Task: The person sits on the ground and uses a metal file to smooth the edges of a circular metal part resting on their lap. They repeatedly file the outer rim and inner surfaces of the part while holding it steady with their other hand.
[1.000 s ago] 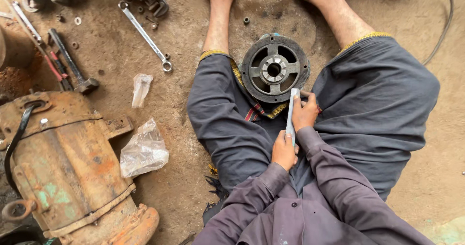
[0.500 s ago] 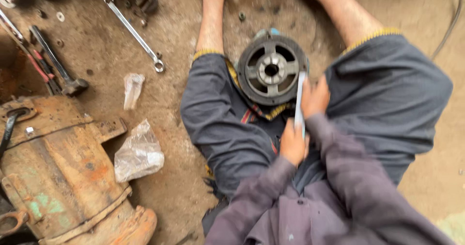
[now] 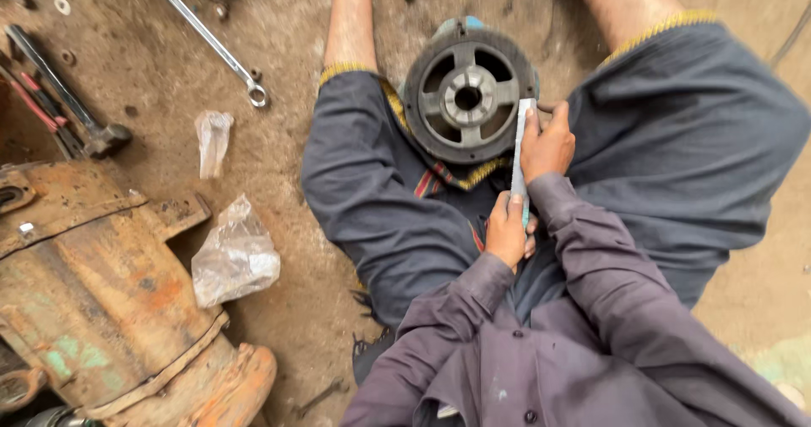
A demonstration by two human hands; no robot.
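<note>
- A long, flat, grey metal file (image 3: 520, 152) is held in both hands. It points away from the person, and its far tip lies against the right edge of the round metal part (image 3: 467, 97).
- The round metal part is dark and looks like a wheel with spokes and a hole in the middle. It sits between the person's knees, on the lap of the dark blue trousers (image 3: 380, 199).
- The left hand (image 3: 508, 234) is wrapped around the near end of the file, fingers closed tight on it.
- The right hand (image 3: 549, 144) grips the file higher up, near the tip, with its fingers curled around it. This hand is just beside the round part.
- The person sits on the dirt floor (image 3: 279, 47) with bare legs stretched out.
- To the left, near the leg, lies a crumpled clear plastic bag (image 3: 235, 256), and a smaller plastic bag (image 3: 213, 140) lies a bit farther off.
- A long silver wrench (image 3: 207, 34) lies on the dirt above them.
- A hammer (image 3: 72, 110) lies at the far left.
- A big rusty orange machine case (image 3: 101, 300) fills the bottom left corner.
</note>
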